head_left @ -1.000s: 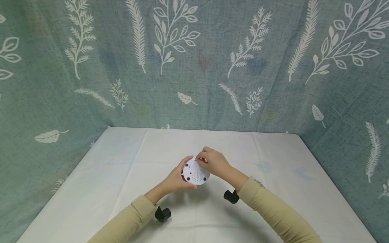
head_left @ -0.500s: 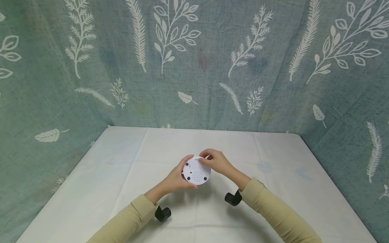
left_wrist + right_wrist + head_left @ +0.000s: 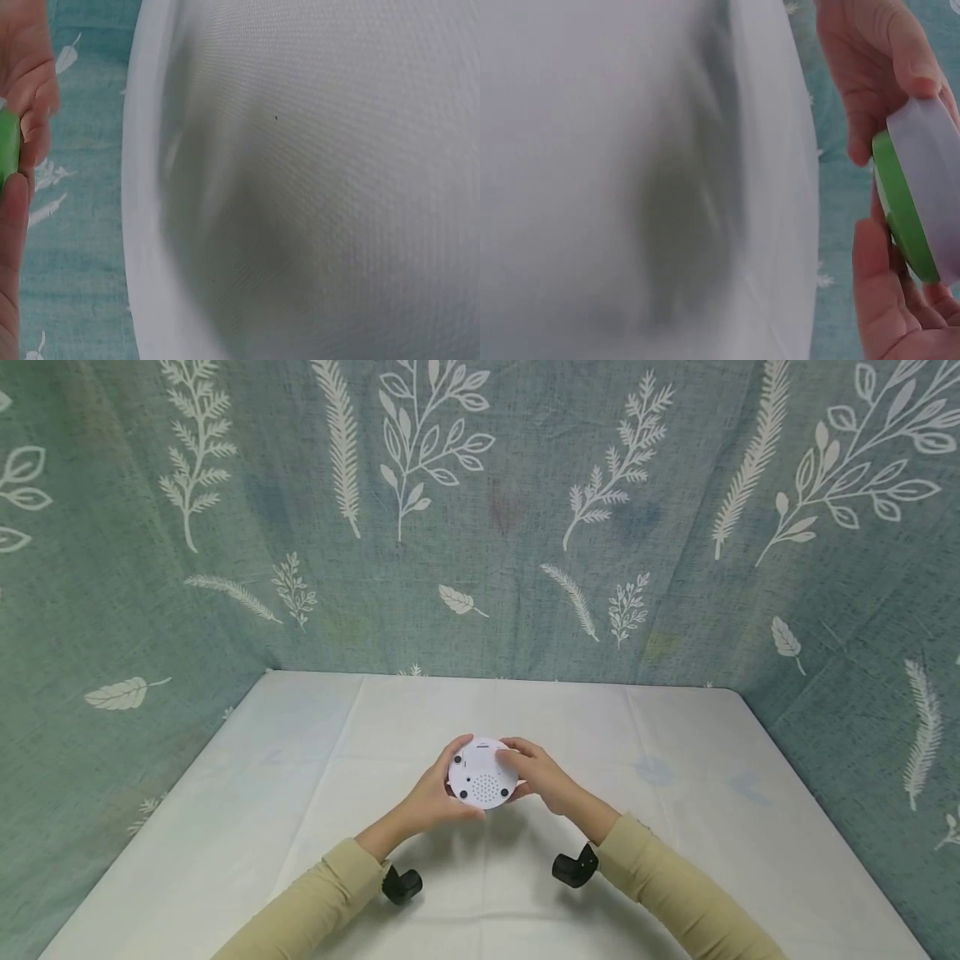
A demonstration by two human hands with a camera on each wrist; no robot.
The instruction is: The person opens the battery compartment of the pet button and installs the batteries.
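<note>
A round white device (image 3: 480,785) is held up over the table, its underside facing me. That face has dark round feet, a patch of small holes and a slot near the top. My left hand (image 3: 435,793) grips its left rim, thumb along the lower edge. From the right, my right hand (image 3: 546,777) holds it, with one digit over the face and other fingers round the side. A green band (image 3: 905,210) on the device shows in the right wrist view. Only a sliver of the green part (image 3: 9,146) appears in the left wrist view. The device's front is hidden.
The white-covered table (image 3: 405,718) spreads under both hands. Behind it hangs a green-blue curtain (image 3: 510,635) with white leaf patterns. A black camera mount (image 3: 575,867) sits under the right wrist, another black mount (image 3: 402,887) under the left.
My right hand has moved from the slot near the top rim down to the right side, and it now holds the device there. The device has risen slightly in view.
</note>
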